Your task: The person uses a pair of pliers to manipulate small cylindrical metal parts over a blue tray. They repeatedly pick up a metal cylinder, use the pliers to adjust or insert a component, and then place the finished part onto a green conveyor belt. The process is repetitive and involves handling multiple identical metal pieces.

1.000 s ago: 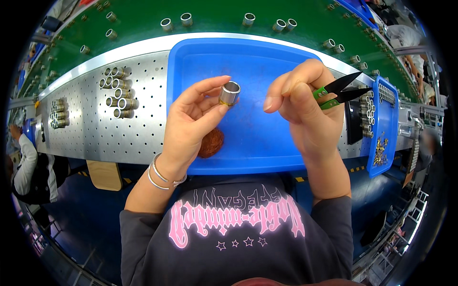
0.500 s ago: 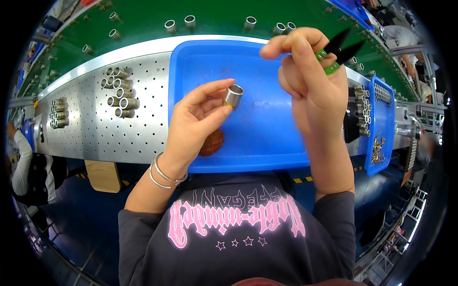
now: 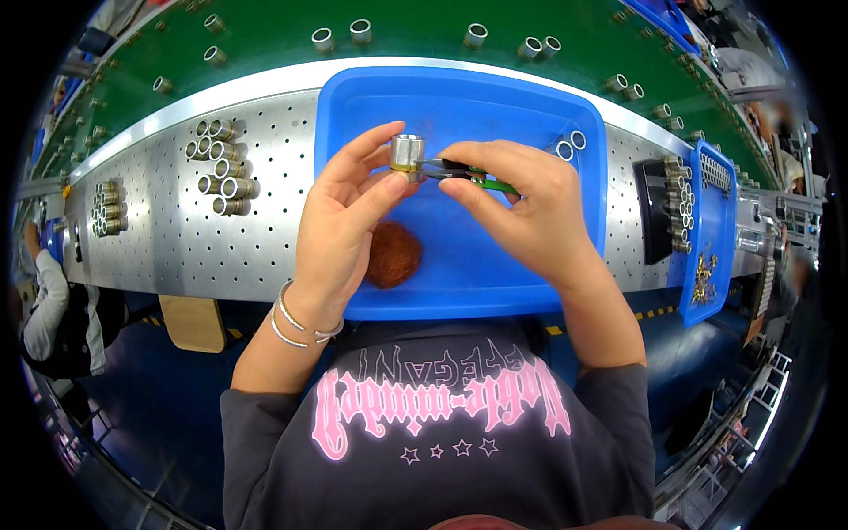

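My left hand (image 3: pixel 349 199) pinches a short silver metal sleeve (image 3: pixel 407 152) between thumb and fingers, above the blue tray. A brassy yellow band rings the sleeve's lower end. In my right hand (image 3: pixel 530 199) is a small black-and-green snips-like tool (image 3: pixel 464 171). Its slim pointed tips touch or nearly touch the sleeve's lower right side, by the yellow band. Below my left hand, a reddish-brown fibrous scouring pad (image 3: pixel 394 254) lies in the tray. Two metal rings or sleeves (image 3: pixel 570 146) rest in the tray's right part, beyond my right hand.
The blue tray (image 3: pixel 495 305) sits on a perforated metal bench (image 3: pixel 278 132). Sleeves stand grouped on the left (image 3: pixel 225 168) and beside a black block (image 3: pixel 654 212). A second blue tray (image 3: pixel 707 296) holds small brassy parts. Sleeves dot the green belt (image 3: pixel 415 22) behind.
My right hand has come down and left, bringing the tool's tips from the air to the sleeve. My left hand has shifted slightly left and up, and the sleeve stands more upright.
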Tool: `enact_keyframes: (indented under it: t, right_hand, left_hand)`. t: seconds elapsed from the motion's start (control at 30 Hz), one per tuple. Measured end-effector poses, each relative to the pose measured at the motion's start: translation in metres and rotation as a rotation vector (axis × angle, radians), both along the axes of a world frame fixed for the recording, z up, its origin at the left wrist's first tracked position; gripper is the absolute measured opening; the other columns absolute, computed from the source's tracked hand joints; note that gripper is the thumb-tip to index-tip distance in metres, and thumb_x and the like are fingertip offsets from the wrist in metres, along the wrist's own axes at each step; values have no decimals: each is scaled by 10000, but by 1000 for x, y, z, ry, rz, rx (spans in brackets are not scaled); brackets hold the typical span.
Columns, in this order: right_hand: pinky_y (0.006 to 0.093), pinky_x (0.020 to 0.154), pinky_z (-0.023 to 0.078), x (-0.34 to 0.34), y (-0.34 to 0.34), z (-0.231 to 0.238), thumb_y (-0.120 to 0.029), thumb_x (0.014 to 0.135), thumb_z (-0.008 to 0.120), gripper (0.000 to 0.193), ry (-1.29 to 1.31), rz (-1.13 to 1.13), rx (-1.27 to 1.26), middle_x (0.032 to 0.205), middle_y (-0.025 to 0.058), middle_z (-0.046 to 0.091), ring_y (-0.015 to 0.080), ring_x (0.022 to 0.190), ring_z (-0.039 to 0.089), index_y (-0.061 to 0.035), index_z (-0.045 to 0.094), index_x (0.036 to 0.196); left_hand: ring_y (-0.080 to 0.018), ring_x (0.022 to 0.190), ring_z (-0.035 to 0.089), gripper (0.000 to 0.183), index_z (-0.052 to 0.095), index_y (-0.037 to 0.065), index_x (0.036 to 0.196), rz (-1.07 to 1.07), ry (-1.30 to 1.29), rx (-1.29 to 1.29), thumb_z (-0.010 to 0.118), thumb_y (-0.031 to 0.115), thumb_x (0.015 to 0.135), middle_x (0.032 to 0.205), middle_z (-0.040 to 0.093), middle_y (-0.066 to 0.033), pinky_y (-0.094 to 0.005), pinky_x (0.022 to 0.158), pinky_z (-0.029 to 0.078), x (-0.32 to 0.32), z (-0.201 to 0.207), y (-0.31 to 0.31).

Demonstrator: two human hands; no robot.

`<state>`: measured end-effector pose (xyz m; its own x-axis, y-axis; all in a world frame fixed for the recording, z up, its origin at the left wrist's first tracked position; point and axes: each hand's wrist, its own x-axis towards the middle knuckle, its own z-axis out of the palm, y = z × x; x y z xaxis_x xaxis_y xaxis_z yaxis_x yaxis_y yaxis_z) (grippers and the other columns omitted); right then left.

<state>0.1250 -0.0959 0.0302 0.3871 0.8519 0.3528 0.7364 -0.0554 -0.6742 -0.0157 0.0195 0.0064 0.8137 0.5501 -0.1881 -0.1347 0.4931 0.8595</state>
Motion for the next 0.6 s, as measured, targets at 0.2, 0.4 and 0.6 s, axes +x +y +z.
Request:
enact_keyframes:
  t: [0.2, 0.4, 0.6]
  right_hand:
    - [267, 464, 440, 0, 0, -3, -176, 744, 686, 121, 37, -5, 14, 717, 54, 651, 192, 566, 600, -86, 679, 823]
    - [267, 452, 430, 2, -1, -5, -176, 745, 685, 114, 70, -8, -2, 713, 52, 650, 186, 550, 589, -92, 682, 821]
    - [268, 449, 429, 2, -2, -5, -175, 743, 686, 116, 80, -11, 5, 710, 54, 649, 187, 545, 588, -89, 681, 821]
  left_hand:
    - [-134, 994, 544, 460, 453, 30, 1265, 5, -9, 37, 607, 74, 833, 1132, 537, -87, -268, 871, 452, 0, -2, -1]
    - [-150, 987, 552, 444, 480, 19, 1236, 10, -23, -4, 624, 30, 817, 1121, 521, -95, -271, 861, 457, 2, -3, -2]
    - [-138, 976, 549, 473, 442, 18, 1268, 7, 0, 34, 610, 62, 828, 1131, 529, -94, -264, 854, 461, 3, -4, -3]
